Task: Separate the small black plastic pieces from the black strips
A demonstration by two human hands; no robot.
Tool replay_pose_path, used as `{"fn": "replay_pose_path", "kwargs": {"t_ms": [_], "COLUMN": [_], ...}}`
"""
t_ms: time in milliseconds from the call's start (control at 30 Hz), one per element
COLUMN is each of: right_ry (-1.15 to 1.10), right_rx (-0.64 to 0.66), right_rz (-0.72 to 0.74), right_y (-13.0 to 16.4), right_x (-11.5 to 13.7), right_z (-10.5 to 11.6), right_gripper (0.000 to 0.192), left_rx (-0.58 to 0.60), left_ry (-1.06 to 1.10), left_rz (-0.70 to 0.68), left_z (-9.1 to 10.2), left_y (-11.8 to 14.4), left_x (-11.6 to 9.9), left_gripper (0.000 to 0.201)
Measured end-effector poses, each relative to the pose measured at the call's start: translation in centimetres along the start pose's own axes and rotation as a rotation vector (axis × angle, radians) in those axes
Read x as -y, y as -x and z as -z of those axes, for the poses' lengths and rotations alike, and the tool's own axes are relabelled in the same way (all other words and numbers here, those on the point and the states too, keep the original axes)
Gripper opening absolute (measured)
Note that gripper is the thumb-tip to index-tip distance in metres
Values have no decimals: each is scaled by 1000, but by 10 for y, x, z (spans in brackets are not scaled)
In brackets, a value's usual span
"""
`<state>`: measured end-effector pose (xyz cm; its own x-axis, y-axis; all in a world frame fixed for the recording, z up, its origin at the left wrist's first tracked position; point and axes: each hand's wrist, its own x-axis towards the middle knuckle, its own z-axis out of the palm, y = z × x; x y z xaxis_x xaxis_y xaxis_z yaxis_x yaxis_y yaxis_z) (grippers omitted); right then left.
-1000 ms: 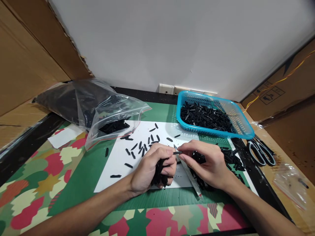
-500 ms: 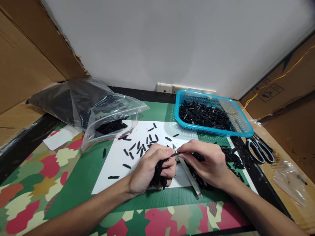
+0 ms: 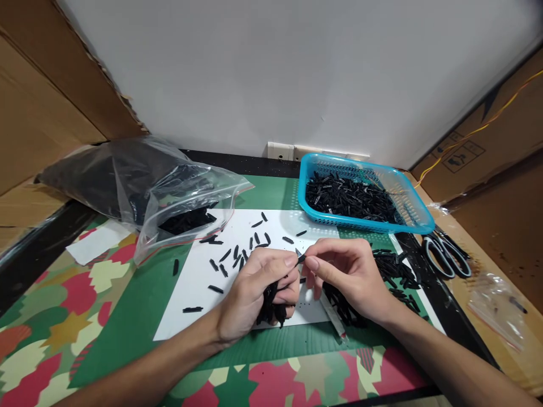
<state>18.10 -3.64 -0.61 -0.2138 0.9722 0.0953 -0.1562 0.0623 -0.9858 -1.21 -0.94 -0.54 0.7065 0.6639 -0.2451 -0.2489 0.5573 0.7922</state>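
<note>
Mid-frame, left hand (image 3: 254,288) clutched a bundle of black pieces (image 3: 271,299) while right hand (image 3: 348,271) pinched one piece (image 3: 301,259), likely mid-trim; next needed steady pull.

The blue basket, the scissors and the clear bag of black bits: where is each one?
blue basket (image 3: 418,217): head view, on its right-hand rim.
scissors (image 3: 445,257): head view, on the handle loops.
clear bag (image 3: 169,181): head view, on the crumpled plastic of its upper side.
</note>
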Motion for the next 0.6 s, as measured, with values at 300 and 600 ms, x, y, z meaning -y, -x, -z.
{"fn": "replay_pose_path", "kwargs": {"t_ms": [300,600], "right_ry": [-106,-172], "right_rx": [31,153], "right_rz": [-115,-206], "right_y": [-2,-2], "right_x": [3,3], "right_z": [0,4], "right_gripper": [24,28], "left_rx": [-32,6], "left_ry": [-13,-49], "left_rz": [-2,-2], "left_z": [-2,-2], "left_y": [-1,1], "left_x": [2,2], "left_gripper": [43,44]}}
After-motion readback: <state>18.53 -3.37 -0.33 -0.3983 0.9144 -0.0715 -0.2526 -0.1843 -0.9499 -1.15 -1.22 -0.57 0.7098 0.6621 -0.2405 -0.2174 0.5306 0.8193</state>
